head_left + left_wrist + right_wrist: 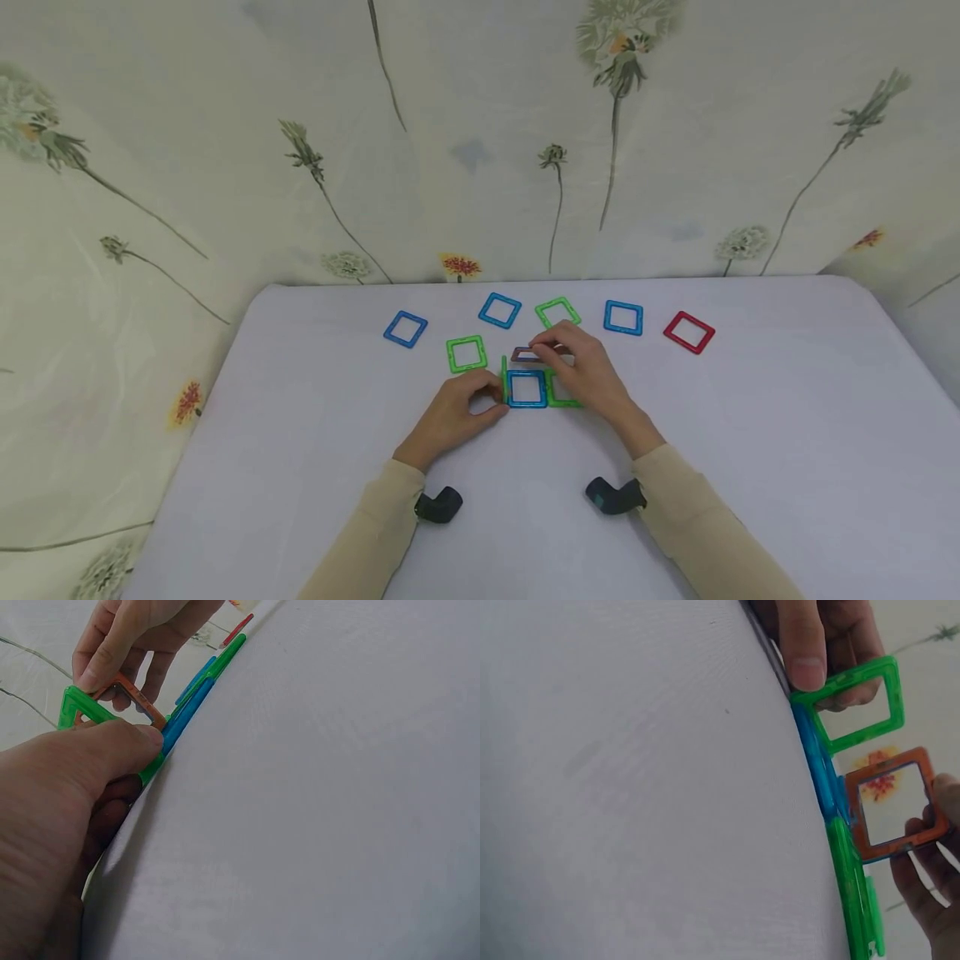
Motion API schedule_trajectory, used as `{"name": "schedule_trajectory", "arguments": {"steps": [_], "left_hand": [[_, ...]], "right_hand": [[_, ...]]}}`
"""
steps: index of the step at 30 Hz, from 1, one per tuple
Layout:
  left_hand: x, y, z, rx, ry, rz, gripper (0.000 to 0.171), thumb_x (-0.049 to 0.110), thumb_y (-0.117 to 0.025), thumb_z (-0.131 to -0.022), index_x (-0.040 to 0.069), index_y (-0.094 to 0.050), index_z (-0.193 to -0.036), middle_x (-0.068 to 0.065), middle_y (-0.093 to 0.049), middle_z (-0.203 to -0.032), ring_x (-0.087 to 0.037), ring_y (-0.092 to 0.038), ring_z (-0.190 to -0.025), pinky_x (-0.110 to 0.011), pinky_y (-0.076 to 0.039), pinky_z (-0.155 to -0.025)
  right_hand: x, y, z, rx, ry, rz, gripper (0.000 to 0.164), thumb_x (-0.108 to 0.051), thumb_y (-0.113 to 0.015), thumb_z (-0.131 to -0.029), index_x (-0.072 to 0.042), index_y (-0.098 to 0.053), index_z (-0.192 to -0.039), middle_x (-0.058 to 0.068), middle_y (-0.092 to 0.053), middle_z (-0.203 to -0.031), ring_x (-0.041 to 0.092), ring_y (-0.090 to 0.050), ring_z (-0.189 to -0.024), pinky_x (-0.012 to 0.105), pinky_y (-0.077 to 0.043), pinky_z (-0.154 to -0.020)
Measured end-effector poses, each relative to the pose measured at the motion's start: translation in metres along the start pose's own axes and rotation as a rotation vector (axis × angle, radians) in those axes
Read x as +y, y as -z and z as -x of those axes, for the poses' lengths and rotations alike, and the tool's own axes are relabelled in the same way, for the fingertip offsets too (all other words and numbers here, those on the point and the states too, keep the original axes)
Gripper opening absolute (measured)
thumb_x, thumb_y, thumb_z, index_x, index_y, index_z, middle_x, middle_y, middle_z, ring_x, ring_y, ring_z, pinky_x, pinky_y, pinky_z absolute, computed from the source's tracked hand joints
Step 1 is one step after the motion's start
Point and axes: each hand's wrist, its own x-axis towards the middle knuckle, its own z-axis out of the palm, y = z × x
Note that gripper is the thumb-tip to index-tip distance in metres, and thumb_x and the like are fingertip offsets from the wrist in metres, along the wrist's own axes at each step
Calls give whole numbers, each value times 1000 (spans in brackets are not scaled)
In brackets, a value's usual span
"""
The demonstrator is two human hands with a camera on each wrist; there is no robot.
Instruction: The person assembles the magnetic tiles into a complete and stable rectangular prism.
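Pale backdrop (480, 204) of tall grey-green dandelions (621, 73) behind a round-cornered white tabletop (810, 417), all in soft, muted light.

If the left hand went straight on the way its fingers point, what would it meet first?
Beyond the upright green square that the left hand pinches, probably the flat blue square right beside it, though height is unclear and it might pass over.

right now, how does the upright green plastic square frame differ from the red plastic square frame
The upright green plastic square frame stands on edge; the red plastic square frame lies flat. The left hand holds the green frame; the red frame lies untouched. Both are hollow squares.
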Motion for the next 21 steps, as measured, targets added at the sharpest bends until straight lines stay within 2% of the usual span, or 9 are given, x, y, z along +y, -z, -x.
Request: {"name": "schedule_trajectory", "arguments": {"steps": [14, 21], "left_hand": [[-1, -1, 0, -1, -15, -11, 21, 16, -71, -84, 18, -60, -102, 9, -61, -96, -2, -56, -93, -19, -49, -86], [-2, -1, 0, 3, -9, -23, 21, 17, -72, -84, 19, -60, -101, 11, -61, -96, 0, -56, -93, -18, -49, -86]], "right_hand": [[-1, -5, 1, -10, 23, -43, 10, -18, -59, -93, -17, -65, -101, -6, -62, -96, 7, -60, -92, 29, -55, -84], [-1, -7, 1, -26, 4, -48, 11, -20, -59, -93, -18, -64, -102, -6, -62, -98, 7, -60, -92, 29, -55, -83]]}}
